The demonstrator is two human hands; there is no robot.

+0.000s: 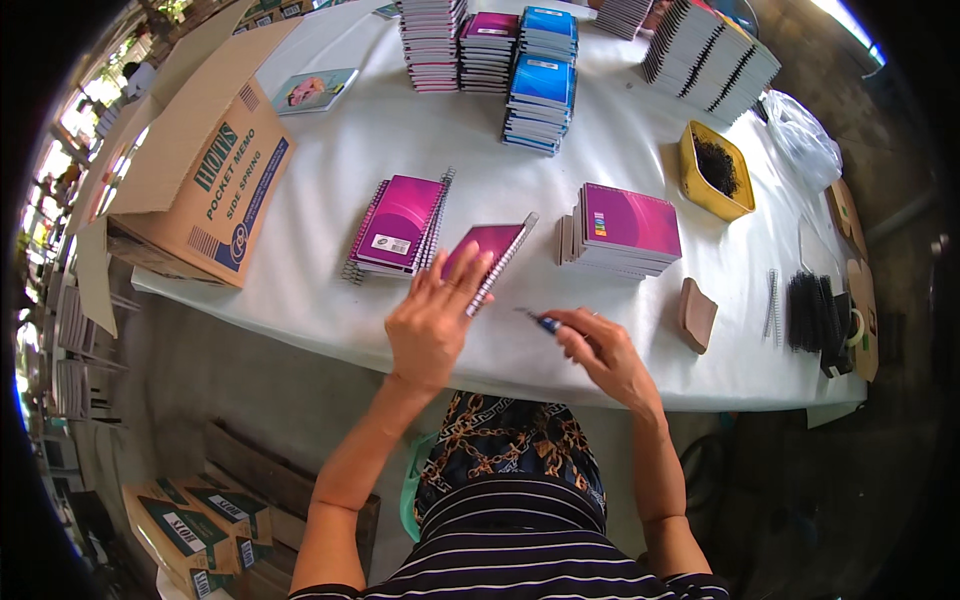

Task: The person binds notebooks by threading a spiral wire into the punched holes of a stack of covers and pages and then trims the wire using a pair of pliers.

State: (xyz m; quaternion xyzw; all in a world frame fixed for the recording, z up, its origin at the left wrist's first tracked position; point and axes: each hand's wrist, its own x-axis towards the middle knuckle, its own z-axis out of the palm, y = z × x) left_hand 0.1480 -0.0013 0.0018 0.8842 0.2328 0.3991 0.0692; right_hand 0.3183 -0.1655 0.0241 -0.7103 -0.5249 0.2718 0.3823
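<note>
My left hand [428, 325] grips a purple spiral notebook [487, 238], its fingers lying over the cover. The notebook is tilted, with its wire coil along the right side. To the right, my right hand [610, 358] is closed round a small tool [547, 323] with a blue handle and a thin metal tip; its exact kind is hard to make out. The tip points toward the coil's lower end, apart from it. Just left of the held notebook lies a pile of purple coiled notebooks [408, 205]. A neat stack of purple notebooks [632, 218] sits beyond my right hand.
An open cardboard box [215, 190] stands at the table's left. Purple notebook stacks [488, 55] and blue ones [541, 85] rise at the back. On the right are a yellow tub [748, 200] of dark bits, a brown block [697, 316], loose coils [773, 305] and black coils [812, 312].
</note>
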